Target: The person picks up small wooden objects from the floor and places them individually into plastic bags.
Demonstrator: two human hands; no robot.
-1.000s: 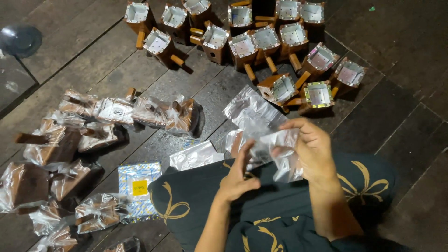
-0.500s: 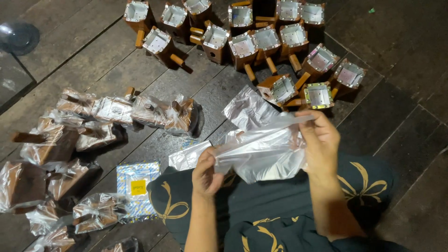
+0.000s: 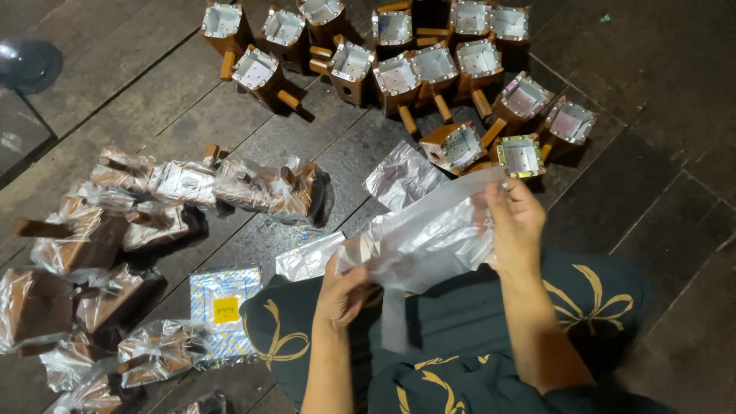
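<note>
Since half a second ago the clear plastic bag [image 3: 429, 238] has been pulled wider and tauter between the hands, its upper edge now lifted toward the wooden pieces. The left hand [image 3: 345, 291] pinches the bag's lower left corner, thumb over the film, close above the person's lap in dark cloth with a gold bow pattern [image 3: 452, 337]; the right hand [image 3: 515, 226] grips the upper right edge, fingers curled closed on the plastic. The bag looks empty and is being spread out, so it seems readied for filling. Just beyond, more flat empty bags [image 3: 402, 176] lie on the dark plank floor [image 3: 652, 199], with a small blue-and-yellow packet [image 3: 224, 307] at left. Farther left sit wrapped wooden blocks [image 3: 184, 188]; farthest, a cluster of unwrapped wooden boxes with pegs [image 3: 429, 69].
</note>
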